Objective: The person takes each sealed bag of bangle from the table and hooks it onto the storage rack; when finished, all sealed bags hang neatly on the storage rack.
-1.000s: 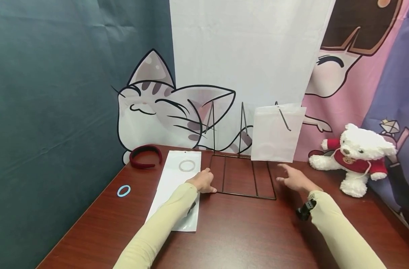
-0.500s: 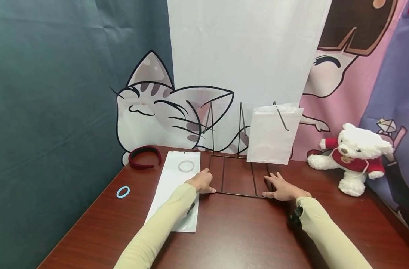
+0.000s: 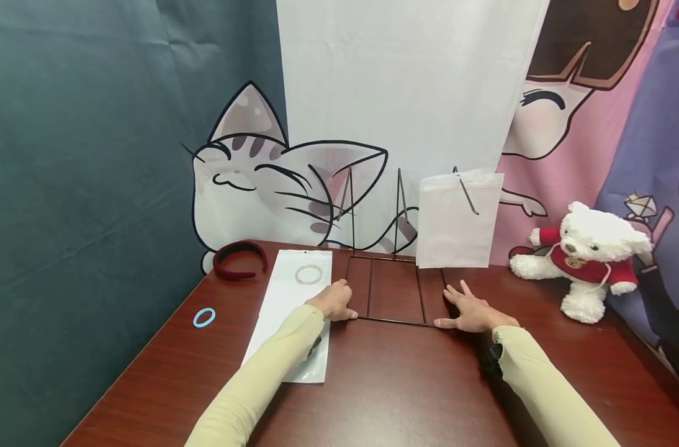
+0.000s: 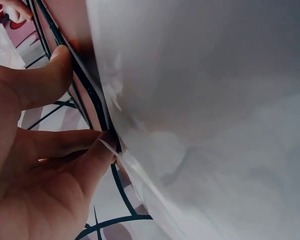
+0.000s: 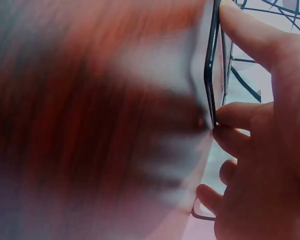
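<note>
A black wire display rack [image 3: 398, 321] stands on the brown table, with several upright hooks at its back. My left hand [image 3: 332, 302] holds the rack's front left corner, its thumb at the front bar and fingertips against the side wire. At the front right corner my right hand [image 3: 470, 311] holds the frame between thumb and fingertips. From the right hook hangs a white zip pouch [image 3: 457, 226]. Flat white pouches [image 3: 289, 264] lie under my left forearm, a pale ring shape [image 3: 298, 277] showing on the upper one. In the left wrist view a white pouch [image 4: 200, 100] sits close beside the fingers.
A dark red headband [image 3: 223, 273] lies at the table's back left. Nearer the left edge is a light blue ring [image 3: 205, 326]. A white teddy bear [image 3: 602, 242] in red sits at the back right. Printed curtains [image 3: 401, 74] hang behind the table.
My right hand has come in from the right onto the rack's front right corner. The hanging pouch swung a little. My left hand has kept its place.
</note>
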Demonstrator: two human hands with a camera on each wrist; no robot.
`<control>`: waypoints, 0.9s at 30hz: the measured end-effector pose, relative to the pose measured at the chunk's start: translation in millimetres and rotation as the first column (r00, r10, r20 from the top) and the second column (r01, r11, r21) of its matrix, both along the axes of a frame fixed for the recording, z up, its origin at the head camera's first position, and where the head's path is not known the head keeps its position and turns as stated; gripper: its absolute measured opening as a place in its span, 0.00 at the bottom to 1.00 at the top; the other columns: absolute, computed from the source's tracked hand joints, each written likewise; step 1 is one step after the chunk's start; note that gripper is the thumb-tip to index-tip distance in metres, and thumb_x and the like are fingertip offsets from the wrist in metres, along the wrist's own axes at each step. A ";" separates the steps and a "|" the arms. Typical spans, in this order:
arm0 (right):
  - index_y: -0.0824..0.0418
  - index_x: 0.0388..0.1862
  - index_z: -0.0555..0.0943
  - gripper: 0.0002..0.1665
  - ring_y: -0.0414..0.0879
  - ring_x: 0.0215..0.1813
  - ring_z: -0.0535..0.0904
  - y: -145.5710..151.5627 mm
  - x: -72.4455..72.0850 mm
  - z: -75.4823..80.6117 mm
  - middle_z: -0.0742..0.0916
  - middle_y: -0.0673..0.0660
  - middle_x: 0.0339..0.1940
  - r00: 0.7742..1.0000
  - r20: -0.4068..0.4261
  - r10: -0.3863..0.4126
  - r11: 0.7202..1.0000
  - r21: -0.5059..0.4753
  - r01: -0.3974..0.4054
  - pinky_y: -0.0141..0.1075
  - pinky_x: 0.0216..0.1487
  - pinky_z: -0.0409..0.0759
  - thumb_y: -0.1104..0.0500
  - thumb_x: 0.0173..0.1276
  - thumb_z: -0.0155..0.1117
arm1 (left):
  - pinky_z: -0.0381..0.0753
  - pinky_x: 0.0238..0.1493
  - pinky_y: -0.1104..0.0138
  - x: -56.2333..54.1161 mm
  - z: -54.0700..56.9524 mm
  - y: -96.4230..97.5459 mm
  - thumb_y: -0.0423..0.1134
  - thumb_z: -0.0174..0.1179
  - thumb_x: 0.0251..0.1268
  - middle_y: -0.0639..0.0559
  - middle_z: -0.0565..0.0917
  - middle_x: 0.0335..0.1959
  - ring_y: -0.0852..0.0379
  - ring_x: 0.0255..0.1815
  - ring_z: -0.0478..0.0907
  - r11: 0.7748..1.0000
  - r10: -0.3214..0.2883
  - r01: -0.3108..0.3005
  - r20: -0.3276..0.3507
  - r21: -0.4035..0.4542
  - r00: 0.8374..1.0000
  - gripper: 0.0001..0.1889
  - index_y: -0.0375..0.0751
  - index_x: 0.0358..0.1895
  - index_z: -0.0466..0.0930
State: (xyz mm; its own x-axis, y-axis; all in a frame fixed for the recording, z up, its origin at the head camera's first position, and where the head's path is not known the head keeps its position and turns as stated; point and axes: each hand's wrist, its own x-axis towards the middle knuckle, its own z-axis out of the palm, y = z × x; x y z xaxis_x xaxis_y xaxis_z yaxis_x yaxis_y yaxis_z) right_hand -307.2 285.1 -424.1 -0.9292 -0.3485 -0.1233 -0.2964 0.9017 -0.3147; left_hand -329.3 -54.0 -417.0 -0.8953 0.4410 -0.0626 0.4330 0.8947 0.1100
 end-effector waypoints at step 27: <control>0.69 0.74 0.66 0.60 0.74 0.81 0.41 0.1 -9.5 -3.2 0.65 0.71 0.78 0.999 -0.009 -0.037 0.999 0.031 0.037 0.77 0.67 0.55 0.32 0.55 0.73 | 0.78 0.63 0.48 -39.5 5.4 -128.4 0.35 0.63 0.66 0.34 0.85 0.54 0.39 0.57 0.81 0.902 0.301 -0.280 -0.013 0.329 0.953 0.16 0.29 0.53 0.83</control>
